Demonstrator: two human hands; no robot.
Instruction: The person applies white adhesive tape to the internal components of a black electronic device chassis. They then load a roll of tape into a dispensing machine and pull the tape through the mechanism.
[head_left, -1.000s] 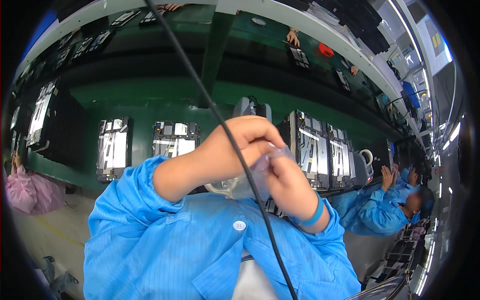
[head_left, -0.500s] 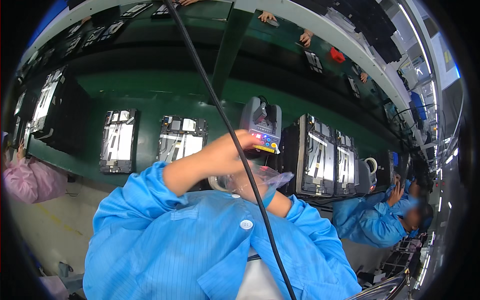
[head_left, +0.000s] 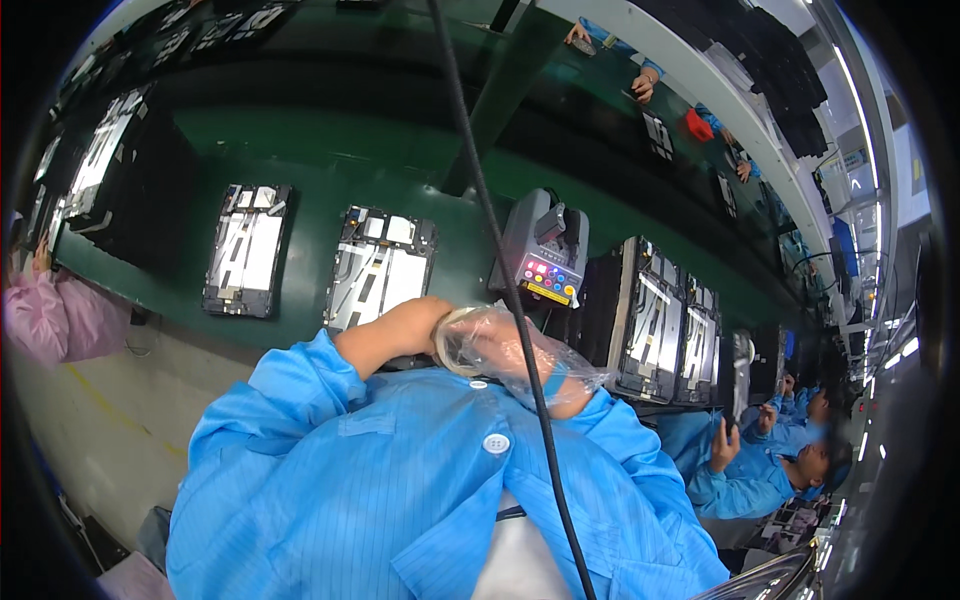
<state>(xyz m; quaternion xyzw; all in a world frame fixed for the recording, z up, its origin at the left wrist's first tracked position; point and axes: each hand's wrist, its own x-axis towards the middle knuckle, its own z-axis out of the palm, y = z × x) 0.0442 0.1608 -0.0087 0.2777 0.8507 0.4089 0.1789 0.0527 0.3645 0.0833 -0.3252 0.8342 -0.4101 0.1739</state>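
The clear plastic glove [head_left: 520,355] sits close under the camera, at our chest, just in front of the green worktop [head_left: 300,140]. We see it crumpled and loose, bunched over the right hand [head_left: 545,375], whose fingers we cannot make out through the film, so we cannot tell whether they are spread or closed. Our left hand [head_left: 440,330] comes across from the left, forearm bare below a pushed-up blue sleeve [head_left: 290,400], and grips the rolled cuff of the glove, fingers closed on it. A black cable [head_left: 480,180] hangs down the middle of the view, crossing in front of both hands.

Beyond them the worktop runs as a long green belt. On it lie open flat devices: one [head_left: 247,250] to the left, another [head_left: 380,268] just beside our left forearm, and more [head_left: 655,325] standing in a row to the right. A grey tape dispenser [head_left: 545,250] with coloured buttons stands between them.

At the lower right a person in a blue coat [head_left: 750,470] holds up a dark flat part. A pink sleeve [head_left: 50,320] shows at the far left.
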